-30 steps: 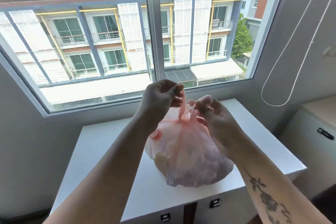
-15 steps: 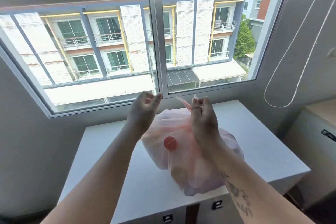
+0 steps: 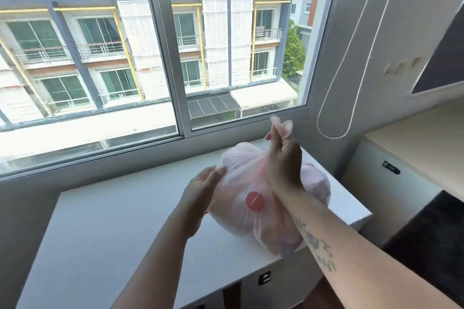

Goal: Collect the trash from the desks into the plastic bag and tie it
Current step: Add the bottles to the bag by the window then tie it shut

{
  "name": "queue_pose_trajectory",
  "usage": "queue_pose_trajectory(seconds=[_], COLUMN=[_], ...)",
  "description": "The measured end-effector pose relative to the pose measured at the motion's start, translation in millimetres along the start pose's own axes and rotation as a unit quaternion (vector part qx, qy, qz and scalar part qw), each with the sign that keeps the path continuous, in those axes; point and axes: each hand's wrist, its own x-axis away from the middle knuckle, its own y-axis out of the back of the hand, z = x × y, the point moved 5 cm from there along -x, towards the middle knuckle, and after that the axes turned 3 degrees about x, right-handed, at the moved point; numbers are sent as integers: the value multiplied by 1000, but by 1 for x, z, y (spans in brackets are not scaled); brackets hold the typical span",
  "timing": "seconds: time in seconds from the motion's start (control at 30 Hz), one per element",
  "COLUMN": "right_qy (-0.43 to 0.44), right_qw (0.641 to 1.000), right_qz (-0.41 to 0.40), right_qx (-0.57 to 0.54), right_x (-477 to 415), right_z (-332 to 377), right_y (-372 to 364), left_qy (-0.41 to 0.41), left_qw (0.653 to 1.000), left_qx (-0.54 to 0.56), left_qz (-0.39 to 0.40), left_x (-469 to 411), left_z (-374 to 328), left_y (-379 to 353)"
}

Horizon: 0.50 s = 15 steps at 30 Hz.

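A full, translucent pink plastic bag (image 3: 241,183) rests on the white desk (image 3: 113,221) under the window, with a red round lid showing through its side. My right hand (image 3: 282,158) grips the bag's gathered neck, and the twisted handles stick up above my fist. My left hand (image 3: 203,185) lies flat against the bag's left side with fingers straight. The trash inside shows only as vague shapes.
A large window (image 3: 163,57) runs behind the desk. A beaded blind cord (image 3: 351,108) hangs at the right. A low cabinet (image 3: 391,173) stands to the right of the desk. Drawer handles (image 3: 264,278) sit below the desk's front edge.
My left hand let go of the handle and dropped to the bag's side. My right hand gathered both handles and pulled them up to the right. The view shifted right.
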Motion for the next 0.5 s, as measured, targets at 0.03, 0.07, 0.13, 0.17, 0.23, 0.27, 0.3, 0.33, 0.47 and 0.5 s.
queue_pose_trajectory(seconds=[0.03, 0.07, 0.13, 0.17, 0.23, 0.27, 0.3, 0.33, 0.47, 0.5], right_qy=[4, 9, 15, 15, 14, 12, 9, 4, -5, -7], right_qw=[1000, 1000, 999, 998, 997, 996, 995, 995, 993, 992], right_qz=[-11, -22, -46, -58, -77, -85, -91, -96, -111, -114], right_qx=[4, 7, 3, 5, 18, 25, 33, 39, 42, 45], right_x=[-8, -16, -33, -42, -62, -73, -84, -95, -146, -160], right_z=[-4, -8, -17, -23, -39, -48, -58, -68, -120, -136], right_y=[10, 21, 46, 59, 89, 105, 121, 138, 206, 224], left_qy=[-5, -12, -23, -26, -32, -33, -34, -35, -44, -48], left_qw=[1000, 1000, 999, 999, 998, 997, 997, 997, 996, 996], left_qx=[-6, -9, -15, -19, -28, -32, -35, -38, -50, -54], left_qz=[3, 8, 25, 33, 50, 56, 59, 59, 58, 58], left_x=[-4, -7, -16, -21, -32, -38, -44, -50, -79, -88], left_z=[0, -1, -3, -4, -5, -5, -4, -3, 1, 2], left_y=[-13, -28, -60, -78, -116, -136, -157, -180, -276, -302])
